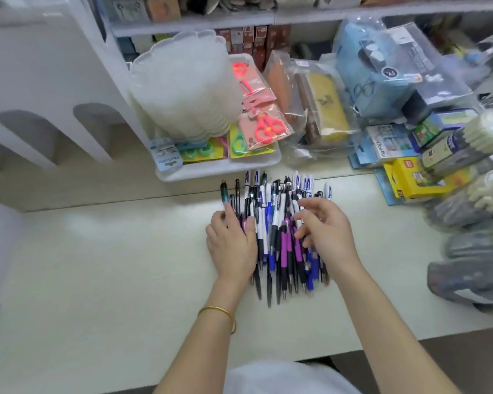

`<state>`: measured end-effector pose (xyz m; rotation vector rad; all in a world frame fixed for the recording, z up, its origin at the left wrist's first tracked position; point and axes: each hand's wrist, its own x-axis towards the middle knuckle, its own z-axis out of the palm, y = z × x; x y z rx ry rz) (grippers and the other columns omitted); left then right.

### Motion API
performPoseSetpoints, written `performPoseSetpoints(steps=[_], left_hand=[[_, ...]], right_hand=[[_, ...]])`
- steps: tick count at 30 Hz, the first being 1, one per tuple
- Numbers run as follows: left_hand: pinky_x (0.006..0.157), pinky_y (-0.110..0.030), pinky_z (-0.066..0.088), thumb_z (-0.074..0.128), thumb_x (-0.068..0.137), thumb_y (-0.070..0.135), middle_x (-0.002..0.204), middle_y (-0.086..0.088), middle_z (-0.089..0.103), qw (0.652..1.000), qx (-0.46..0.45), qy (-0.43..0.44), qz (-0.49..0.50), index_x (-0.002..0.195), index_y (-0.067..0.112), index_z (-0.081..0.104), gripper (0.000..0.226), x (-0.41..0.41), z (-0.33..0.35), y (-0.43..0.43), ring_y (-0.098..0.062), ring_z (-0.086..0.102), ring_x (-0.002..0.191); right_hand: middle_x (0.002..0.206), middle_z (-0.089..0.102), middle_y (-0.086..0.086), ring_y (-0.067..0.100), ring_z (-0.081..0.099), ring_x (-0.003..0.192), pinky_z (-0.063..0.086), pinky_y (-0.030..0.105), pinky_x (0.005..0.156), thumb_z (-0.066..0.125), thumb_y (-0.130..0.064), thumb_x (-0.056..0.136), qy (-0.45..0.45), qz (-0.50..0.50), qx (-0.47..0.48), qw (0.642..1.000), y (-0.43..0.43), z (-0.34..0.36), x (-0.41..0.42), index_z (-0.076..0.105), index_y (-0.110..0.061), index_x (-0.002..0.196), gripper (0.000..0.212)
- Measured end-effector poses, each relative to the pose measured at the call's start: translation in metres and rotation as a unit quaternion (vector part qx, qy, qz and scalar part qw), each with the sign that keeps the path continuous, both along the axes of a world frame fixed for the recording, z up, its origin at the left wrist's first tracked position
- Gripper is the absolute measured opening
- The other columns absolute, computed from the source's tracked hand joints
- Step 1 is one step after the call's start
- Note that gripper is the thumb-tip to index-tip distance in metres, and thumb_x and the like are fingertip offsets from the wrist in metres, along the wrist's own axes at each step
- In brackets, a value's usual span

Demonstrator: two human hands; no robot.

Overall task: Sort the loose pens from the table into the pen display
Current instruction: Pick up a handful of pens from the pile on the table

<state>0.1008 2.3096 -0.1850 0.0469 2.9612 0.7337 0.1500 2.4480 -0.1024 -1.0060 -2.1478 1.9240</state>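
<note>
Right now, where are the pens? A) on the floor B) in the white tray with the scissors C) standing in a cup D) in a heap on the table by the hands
D: the pens lie heaped on the table, the left hand flat on their left side and the right hand over their right side.

A thin gold bangle (pixel 218 313) circles my left wrist, plain and smooth, just behind my left hand (pixel 231 245). Across from the bangle, my right hand (pixel 328 227) and forearm are bare. Below the bangle, close to my body, I wear a white garment (pixel 285 376), soft and blurred
</note>
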Motion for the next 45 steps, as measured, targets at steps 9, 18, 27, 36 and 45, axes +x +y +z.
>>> performPoseSetpoints(steps=[9, 18, 27, 36, 45], left_hand=[[0.095, -0.045, 0.040, 0.051, 0.093, 0.045, 0.136, -0.018, 0.048, 0.999, -0.029, 0.024, 0.023, 0.141, 0.002, 0.041, 0.065, -0.008, 0.001, 0.008, -0.036, 0.045, 0.118], [0.085, -0.046, 0.048, 0.037, 0.088, 0.055, 0.125, -0.018, 0.057, 0.998, -0.038, 0.040, 0.025, 0.133, 0.001, 0.050, 0.072, -0.021, 0.001, 0.009, -0.037, 0.054, 0.110], [0.091, -0.046, 0.041, 0.073, 0.077, 0.032, 0.132, -0.019, 0.049, 0.998, -0.055, -0.014, 0.008, 0.139, 0.000, 0.041, 0.077, -0.032, 0.005, 0.007, -0.037, 0.046, 0.118], [0.088, -0.033, 0.040, 0.069, 0.080, 0.024, 0.116, -0.012, 0.050, 0.997, -0.047, -0.063, 0.010, 0.116, 0.006, 0.047, 0.046, -0.039, 0.017, 0.005, -0.029, 0.045, 0.107], [0.071, -0.034, 0.041, 0.054, 0.081, 0.006, 0.100, -0.010, 0.059, 0.996, -0.068, -0.064, 0.011, 0.094, 0.010, 0.048, 0.014, -0.026, 0.022, 0.002, -0.028, 0.053, 0.094]], right_hand=[[0.094, 0.063, 0.008, 0.007, 0.056, 0.049, 0.045, 0.022, 0.045, 0.052, -0.001, 0.090, 0.016, 0.062, -0.015, 0.998, 0.007, -0.002, -0.030, 0.060, -0.018, 0.101, 0.021], [0.095, 0.065, 0.006, 0.004, 0.056, 0.052, 0.045, 0.019, 0.045, 0.051, -0.002, 0.091, 0.022, 0.080, -0.040, 0.996, 0.010, -0.001, -0.052, 0.059, -0.025, 0.094, 0.025], [0.091, 0.064, 0.007, 0.003, 0.054, 0.047, 0.044, 0.019, 0.043, 0.052, 0.000, 0.090, 0.012, 0.093, -0.029, 0.995, 0.009, -0.006, -0.058, 0.060, -0.018, 0.101, 0.023], [0.094, 0.064, 0.007, 0.002, 0.056, 0.050, 0.046, 0.019, 0.045, 0.052, -0.001, 0.091, 0.008, 0.103, -0.022, 0.994, 0.008, -0.005, -0.055, 0.058, -0.022, 0.099, 0.023], [0.097, 0.065, 0.007, 0.008, 0.058, 0.055, 0.048, 0.023, 0.048, 0.048, -0.002, 0.092, 0.003, 0.116, -0.008, 0.993, 0.006, -0.004, -0.048, 0.057, -0.020, 0.103, 0.023]])
